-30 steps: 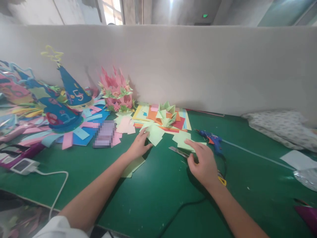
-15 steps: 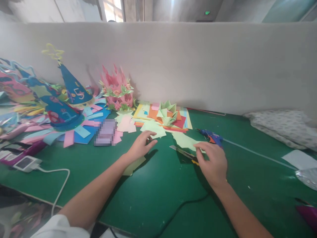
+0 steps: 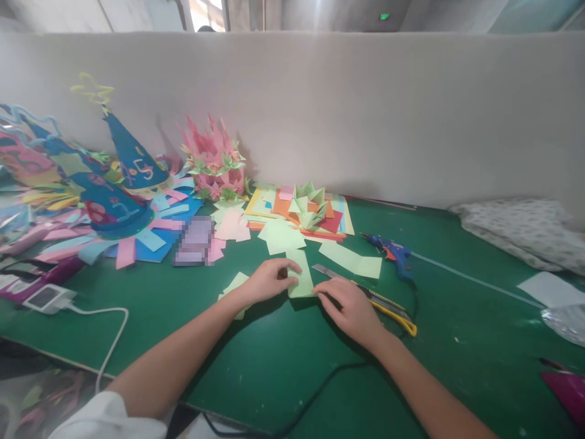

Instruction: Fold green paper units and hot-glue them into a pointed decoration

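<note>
A rectangular pale green sheet of paper (image 3: 300,280) is between my two hands over the green table (image 3: 256,366). My left hand (image 3: 273,280) pinches its left edge with thumb and fingers. At its lower right corner, the closed fingertips of my right hand (image 3: 350,305) grip the paper. Partly behind my right hand lies a utility knife (image 3: 393,310) with a yellow handle and its blade out. More green paper (image 3: 354,259) rests just beyond the knife. Other green pieces (image 3: 281,235) lie ahead of my left hand, and a few (image 3: 235,283) sit beside its wrist.
A blue glue gun (image 3: 395,253) lies to the right. At the back, a folded green paper crown (image 3: 308,207) tops coloured sheets (image 3: 260,204), near a pink paper crown (image 3: 214,161). Blue cone hats (image 3: 137,158) and a white cabled device (image 3: 50,300) are left.
My right hand has left the green paper beside the knife and come left and nearer. My left hand has moved slightly nearer, and both now hold a green sheet.
</note>
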### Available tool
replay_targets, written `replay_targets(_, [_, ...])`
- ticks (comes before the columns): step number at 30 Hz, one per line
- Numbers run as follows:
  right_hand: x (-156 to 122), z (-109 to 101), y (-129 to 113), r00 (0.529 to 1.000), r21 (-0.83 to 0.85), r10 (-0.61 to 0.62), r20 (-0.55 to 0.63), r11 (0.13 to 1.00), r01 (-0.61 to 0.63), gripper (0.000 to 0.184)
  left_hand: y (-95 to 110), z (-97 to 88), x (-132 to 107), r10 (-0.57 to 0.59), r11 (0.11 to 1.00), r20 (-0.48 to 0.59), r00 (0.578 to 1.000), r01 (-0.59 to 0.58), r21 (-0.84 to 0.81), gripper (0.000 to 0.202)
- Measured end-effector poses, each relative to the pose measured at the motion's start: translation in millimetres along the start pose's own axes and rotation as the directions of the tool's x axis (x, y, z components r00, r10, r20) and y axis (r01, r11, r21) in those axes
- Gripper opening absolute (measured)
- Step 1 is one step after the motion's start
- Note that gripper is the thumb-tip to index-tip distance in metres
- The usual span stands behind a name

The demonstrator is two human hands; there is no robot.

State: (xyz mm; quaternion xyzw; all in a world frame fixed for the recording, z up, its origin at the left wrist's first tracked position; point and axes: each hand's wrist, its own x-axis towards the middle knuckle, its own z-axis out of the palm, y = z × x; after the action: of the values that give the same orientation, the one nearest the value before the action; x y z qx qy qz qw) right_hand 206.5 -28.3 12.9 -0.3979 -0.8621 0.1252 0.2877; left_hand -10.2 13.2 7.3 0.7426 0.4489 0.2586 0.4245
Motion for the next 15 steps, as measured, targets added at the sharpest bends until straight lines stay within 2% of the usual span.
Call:
replay_targets(4, [0, 1, -1, 0.997, 0.005, 0.076, 0.029, 0.997, -0.076, 0.019, 3, -1.9, -2, 0.153, 0.949, -0.027, 0.988, -0.139, 0.283, 0.016])
replay_targets(7, [1, 3, -1, 0.991, 0.016, 0.131, 0.017, 0.991, -0.131, 0.018, 2, -3.8, -2, 0.224, 0.889, -0.062, 0.973, -0.178, 0.422, 0.018])
replay_targets(9, [2, 5, -1, 0.988, 0.026, 0.158, 0.003, 0.987, -0.158, 0.017, 1, -4.7, -1, 0.263, 0.873, -0.032, 0.964, -0.223, 0.434, 0.015])
replay_targets(12, [4, 11, -1, 0.978, 0.069, 0.207, -0.011, 0.976, -0.206, 0.016, 2, -4.6, 0, 0.328, 0.874, 0.098, 0.939, -0.342, 0.346, 0.017])
replay_targets(14, [4, 14, 0, 0.967, 0.104, 0.253, -0.027, 0.963, -0.249, 0.02, 3, -4.0, 1, 0.336, 0.886, 0.138, 0.932, -0.362, 0.29, 0.024])
replay_targets(15, [4, 15, 0, 0.963, 0.111, 0.268, -0.037, 0.958, -0.263, 0.019, 4, -3.7, 1, 0.322, 0.896, 0.123, 0.939, -0.344, 0.282, 0.025])
